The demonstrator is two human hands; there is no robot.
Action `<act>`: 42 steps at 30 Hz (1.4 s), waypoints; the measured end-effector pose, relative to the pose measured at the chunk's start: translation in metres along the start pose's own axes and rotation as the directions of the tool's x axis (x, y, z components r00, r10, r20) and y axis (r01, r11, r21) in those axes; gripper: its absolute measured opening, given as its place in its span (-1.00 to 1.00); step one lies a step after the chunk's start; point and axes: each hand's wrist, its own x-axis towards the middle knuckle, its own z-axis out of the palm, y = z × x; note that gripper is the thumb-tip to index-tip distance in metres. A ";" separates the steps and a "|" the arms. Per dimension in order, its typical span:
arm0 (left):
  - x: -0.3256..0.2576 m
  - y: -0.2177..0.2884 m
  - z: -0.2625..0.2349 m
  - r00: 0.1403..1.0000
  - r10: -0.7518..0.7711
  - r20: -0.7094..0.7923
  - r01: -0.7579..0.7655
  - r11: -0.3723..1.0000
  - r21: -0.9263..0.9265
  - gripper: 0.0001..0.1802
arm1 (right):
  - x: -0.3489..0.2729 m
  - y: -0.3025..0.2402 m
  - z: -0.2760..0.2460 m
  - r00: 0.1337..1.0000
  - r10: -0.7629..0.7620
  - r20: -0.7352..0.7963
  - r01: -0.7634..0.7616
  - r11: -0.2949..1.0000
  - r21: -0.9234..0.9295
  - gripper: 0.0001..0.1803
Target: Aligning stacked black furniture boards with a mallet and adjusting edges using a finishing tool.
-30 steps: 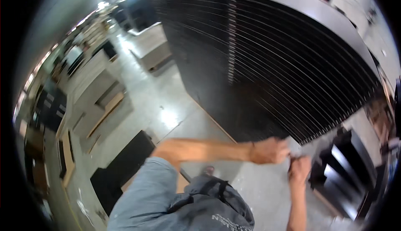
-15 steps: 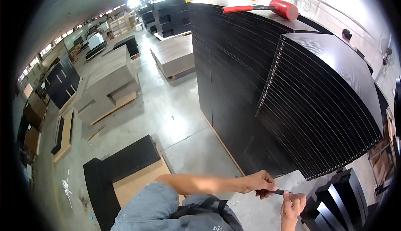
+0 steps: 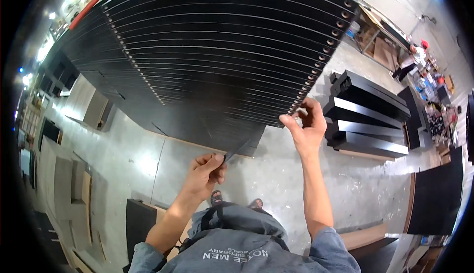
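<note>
A thin dark strip (image 3: 238, 147) runs up and away from my left hand (image 3: 206, 174), whose thumb and fingers are closed on its near end. It lies in front of a tall stack of black boards (image 3: 212, 50). Small round holes line the boards' edges near their corners. My right hand (image 3: 310, 127) is at the lower right corner of the stack, beside the row of holes. Its fingers are curled, with the thumb near the fingertips; something small and pale shows between them, too unclear to name.
On the right, several black beam-like pieces (image 3: 370, 112) lie piled. A red handle (image 3: 85, 12) rests on top of the stack at the far left. Grey panel blocks (image 3: 59, 179) stand on the left. Another person (image 3: 417, 58) is at the far right.
My view has swung right and closer to the board stack. My right hand has left the strip and risen to the stack's corner; my left hand still holds the strip.
</note>
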 end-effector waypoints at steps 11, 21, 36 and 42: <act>0.009 0.018 0.073 0.983 0.063 0.171 -0.082 0.991 0.103 -0.71 | -0.067 -0.034 -0.009 0.964 0.246 0.106 -0.265 0.929 0.259 -0.59; -0.006 0.065 0.135 0.914 0.254 0.318 -0.319 0.932 0.174 -0.71 | -0.021 -0.115 0.015 0.970 0.217 -0.114 -0.173 0.935 0.308 -0.61; -0.012 0.166 0.219 0.823 0.479 0.304 -0.469 0.876 -0.110 -0.75 | 0.091 -0.208 0.012 0.996 0.080 0.034 -0.087 0.915 0.395 -0.66; -0.003 0.146 0.215 0.848 0.490 0.202 -0.465 0.871 -0.159 -0.77 | 0.077 -0.180 0.019 0.984 0.158 -0.078 -0.112 0.902 0.417 -0.73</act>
